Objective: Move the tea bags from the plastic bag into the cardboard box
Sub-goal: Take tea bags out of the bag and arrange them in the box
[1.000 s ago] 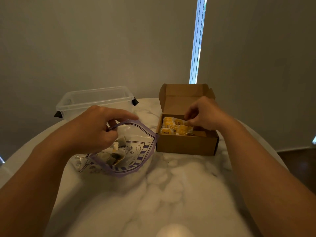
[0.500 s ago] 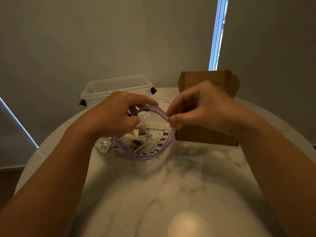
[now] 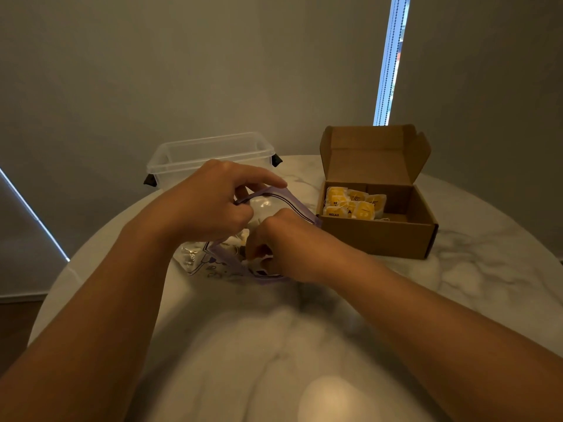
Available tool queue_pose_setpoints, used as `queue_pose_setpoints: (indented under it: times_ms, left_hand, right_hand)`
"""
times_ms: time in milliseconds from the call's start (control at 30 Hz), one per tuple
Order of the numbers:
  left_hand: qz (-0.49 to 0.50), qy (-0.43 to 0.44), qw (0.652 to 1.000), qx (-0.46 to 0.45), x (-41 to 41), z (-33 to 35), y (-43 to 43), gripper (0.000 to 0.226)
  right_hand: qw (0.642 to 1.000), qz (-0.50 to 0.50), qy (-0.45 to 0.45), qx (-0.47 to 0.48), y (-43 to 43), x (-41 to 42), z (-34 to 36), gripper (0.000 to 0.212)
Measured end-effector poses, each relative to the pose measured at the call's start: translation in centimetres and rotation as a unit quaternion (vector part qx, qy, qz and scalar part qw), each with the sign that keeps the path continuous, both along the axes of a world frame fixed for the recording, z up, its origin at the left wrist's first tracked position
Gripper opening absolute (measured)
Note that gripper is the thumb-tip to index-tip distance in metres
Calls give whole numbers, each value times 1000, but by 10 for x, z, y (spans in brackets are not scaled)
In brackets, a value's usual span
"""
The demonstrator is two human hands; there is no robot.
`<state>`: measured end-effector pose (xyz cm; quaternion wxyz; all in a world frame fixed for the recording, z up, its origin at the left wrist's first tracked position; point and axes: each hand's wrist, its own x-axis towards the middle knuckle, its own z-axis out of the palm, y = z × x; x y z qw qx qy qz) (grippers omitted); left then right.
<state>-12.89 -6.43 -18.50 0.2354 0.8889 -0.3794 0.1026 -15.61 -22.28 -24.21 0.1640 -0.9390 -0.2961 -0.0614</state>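
Now the left grip point(image 3: 213, 202) pinches the purple rim of the plastic bag point(image 3: 300, 205) and holds its mouth apart. The right grip point(image 3: 283, 245) is curled inside the mouth, seemingly clasping a pale tea bag point(image 3: 257, 259). Such sachets are likely light, soft and crushable, with strings that may snag, so the paper body is the better hold. At 2 o'clock from the bag stands the cardboard box point(image 3: 380, 239), lid up, with yellow tea bags point(image 3: 353, 205) in its left side. A clear tub point(image 3: 207, 150) sits at 11 o'clock on the marble bench point(image 3: 457, 269). The bag's limp far rim lies between the right grip and the box.
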Motion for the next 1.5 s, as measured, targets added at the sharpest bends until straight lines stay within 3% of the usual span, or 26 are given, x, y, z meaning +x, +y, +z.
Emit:
queue_pose_setpoints:
  times_ms: [300, 500, 867, 1200, 1367, 1500]
  left_hand:
    - [0, 0, 1000, 3, 0, -1, 0, 59]
    - [2, 1, 1000, 7, 0, -2, -2, 60]
    - [3, 6, 1000, 8, 2, -1, 0, 58]
    - [2, 7, 1000, -6, 1, -1, 1, 62]
    - [3, -2, 1000, -8, 2, -1, 2, 63]
    - [-5, -8, 1000, -9, 3, -2, 1, 62]
  right_hand:
    - [998, -1, -39, -44, 7, 5, -7, 29]
    - [998, -27, -39, -50, 13, 7, -11, 16]
    - [977, -51, 14, 208, -29, -13, 15, 15]
    - [946, -25, 71, 315, -76, -32, 59, 14]
    - [929, -83, 12, 361, -121, -32, 70, 17]
    - [924, -176, -51, 337, -152, -18, 65, 15]
